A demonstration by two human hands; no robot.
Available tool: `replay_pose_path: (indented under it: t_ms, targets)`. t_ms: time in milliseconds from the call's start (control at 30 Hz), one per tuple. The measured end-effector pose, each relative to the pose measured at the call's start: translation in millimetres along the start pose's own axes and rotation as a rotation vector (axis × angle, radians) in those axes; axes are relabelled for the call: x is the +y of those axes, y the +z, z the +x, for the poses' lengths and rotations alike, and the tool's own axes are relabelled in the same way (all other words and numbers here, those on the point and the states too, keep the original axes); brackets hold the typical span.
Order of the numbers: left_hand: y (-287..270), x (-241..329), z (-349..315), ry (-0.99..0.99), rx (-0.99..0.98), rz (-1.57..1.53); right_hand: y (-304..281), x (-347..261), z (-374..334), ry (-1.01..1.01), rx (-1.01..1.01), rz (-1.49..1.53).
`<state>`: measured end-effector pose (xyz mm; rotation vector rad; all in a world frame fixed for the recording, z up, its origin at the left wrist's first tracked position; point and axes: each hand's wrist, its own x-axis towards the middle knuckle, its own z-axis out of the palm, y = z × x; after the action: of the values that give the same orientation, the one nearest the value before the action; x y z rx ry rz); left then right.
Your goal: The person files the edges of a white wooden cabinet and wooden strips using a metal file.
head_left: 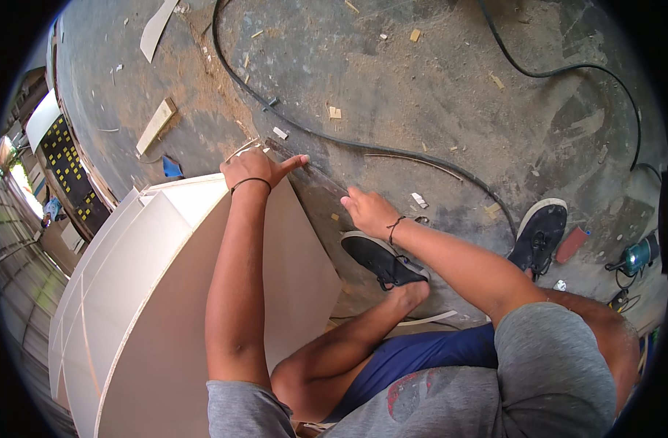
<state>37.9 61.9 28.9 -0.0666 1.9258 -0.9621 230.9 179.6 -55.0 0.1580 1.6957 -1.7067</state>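
A large white curved cabinet frame (159,226), with a broad panel and inner dividers, stands on the left. My left hand (248,169) is on its far corner, fingers bent over the edge and thumb stretched out to the right. A thin wood strip (240,149) shows beside those fingers. My right hand (370,213) is closed around the near end of a long, narrow, blurred tool (321,177), whose exact kind I cannot make out. The tool slants from that hand toward the corner under my left thumb.
Black cables (341,139) snake over the dusty grey floor (421,87). Wood offcuts (156,127), a blue scrap (172,167) and a white curved piece (157,31) lie beyond the cabinet. At right are my shoe (542,232), a reddish block (572,244) and a teal power tool (638,255).
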Motion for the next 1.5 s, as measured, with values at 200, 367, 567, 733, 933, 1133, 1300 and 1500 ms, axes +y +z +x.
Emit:
replay_pose_path:
  t_ms: [200,367,567,733,933,1133,1300,1500]
  targets:
    - [1,0,-1,0.008,0.007,-0.002,-5,-8,-3,0.040,-0.004,0.005]
    - [-1,1,-2,0.009,-0.002,-0.005,-2,-4,-3,0.014,-0.011,0.040]
    - [1,-1,1,0.020,0.002,-0.012,-2,-8,-3,0.043,-0.027,0.023]
    - [1,-2,0,0.026,-0.024,-0.017,3,-5,-3,0.051,-0.024,-0.005]
    - [-1,-1,-4,0.042,0.000,-0.024,7,-6,-5,0.067,0.002,0.024]
    - [-1,0,-3,0.035,-0.011,-0.012,5,-3,-4,0.059,-0.001,0.009]
    - [0,-1,-2,0.042,-0.019,-0.003,4,-5,-5,0.043,-0.004,0.036]
    - [1,-3,1,0.041,0.003,-0.029,2,-5,-4,0.003,-0.011,0.021]
